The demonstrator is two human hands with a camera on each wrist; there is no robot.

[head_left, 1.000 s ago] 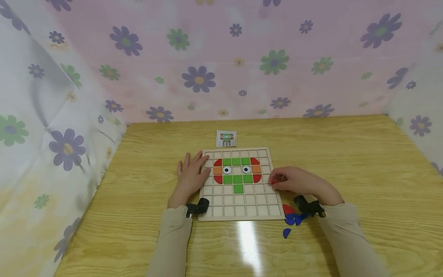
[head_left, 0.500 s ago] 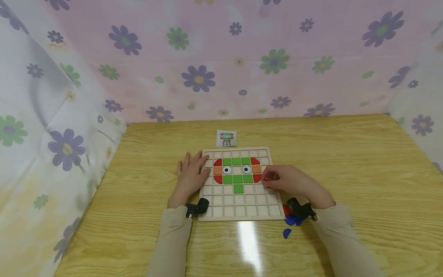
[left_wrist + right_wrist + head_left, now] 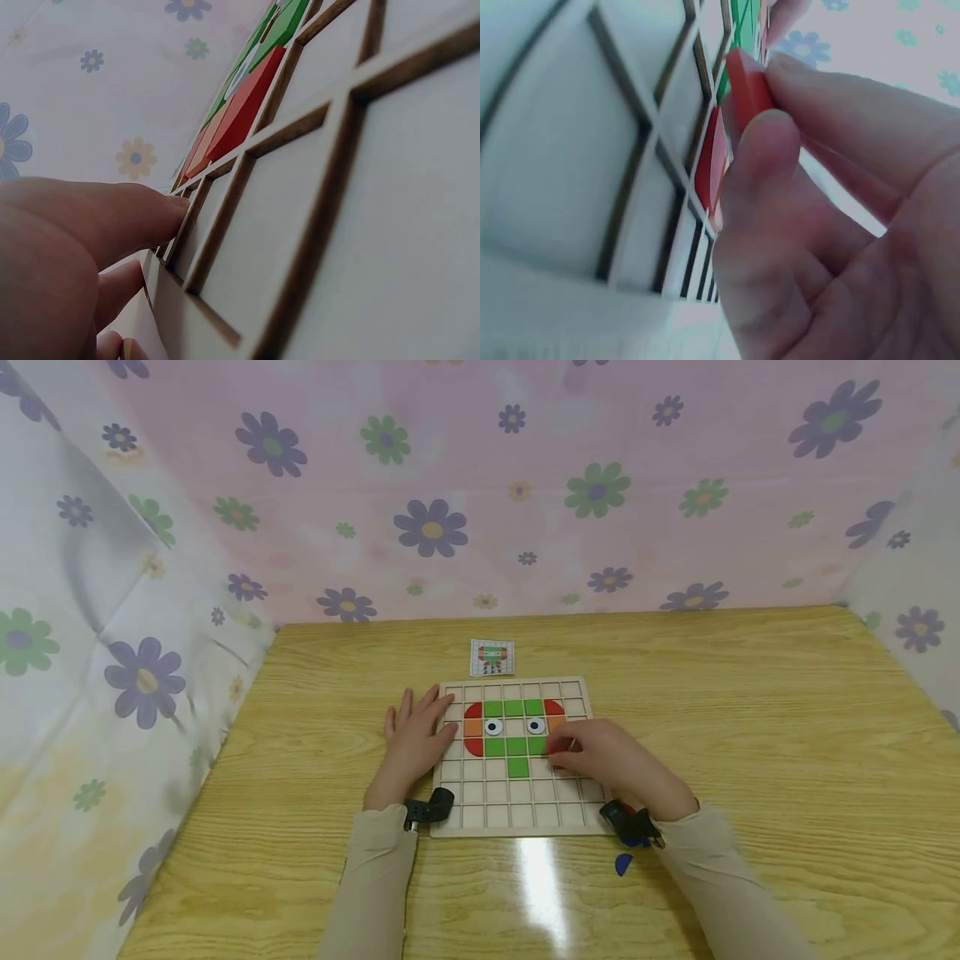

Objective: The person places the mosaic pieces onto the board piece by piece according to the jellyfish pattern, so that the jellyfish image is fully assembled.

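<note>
A wooden grid board (image 3: 495, 817) lies on the table, bearing green squares (image 3: 518, 767), orange squares, red rounded pieces (image 3: 474, 747) and two eye discs (image 3: 492, 727). My left hand (image 3: 415, 745) rests on its left edge, fingers spread, the fingertips (image 3: 176, 210) touching the rim and outer cells. Over the right half of the grid, my right hand (image 3: 618, 763) pinches a small red piece (image 3: 750, 90) between thumb and fingers, held above the cells. In the head view this hand covers the lower right of the coloured pattern; a seated red piece (image 3: 712, 161) shows there in the right wrist view.
Behind the board lies a small picture card (image 3: 492, 657) with a similar coloured figure. A blue half-round piece (image 3: 623, 864) sits near the board's front right corner, beside more blue and red pieces partly hidden under the right wrist. Flowered cloth walls surround the table (image 3: 750, 710).
My right hand has moved left from the board's right edge to over the grid, carrying the red piece. The left hand stays put. More of the loose pieces are now covered by the right wrist.
</note>
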